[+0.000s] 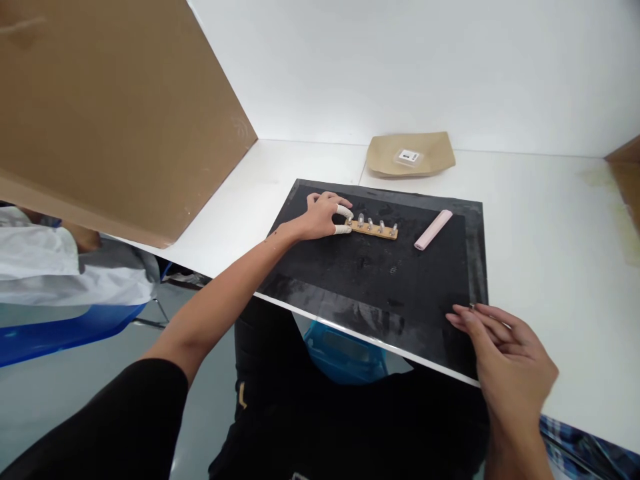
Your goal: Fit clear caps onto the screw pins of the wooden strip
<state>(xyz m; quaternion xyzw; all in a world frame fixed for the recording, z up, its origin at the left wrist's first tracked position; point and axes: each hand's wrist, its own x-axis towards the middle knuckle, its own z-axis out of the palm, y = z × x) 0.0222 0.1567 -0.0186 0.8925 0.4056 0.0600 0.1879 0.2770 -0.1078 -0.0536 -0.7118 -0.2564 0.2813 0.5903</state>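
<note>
the left hand (323,215) pinches the near end of the strip (375,229) between taped thumb and forefinger, out on the mat (380,280) with bare black surface open toward its front edge, and the roller (433,229) lies just past the strip's far end, apart from it. the right hand (505,360) rests at the mat's front right corner, fingers together on a tiny metal piece (471,307) too small to identify. beyond the strip, a paper tray (410,155) sits off the mat near the wall.
</note>
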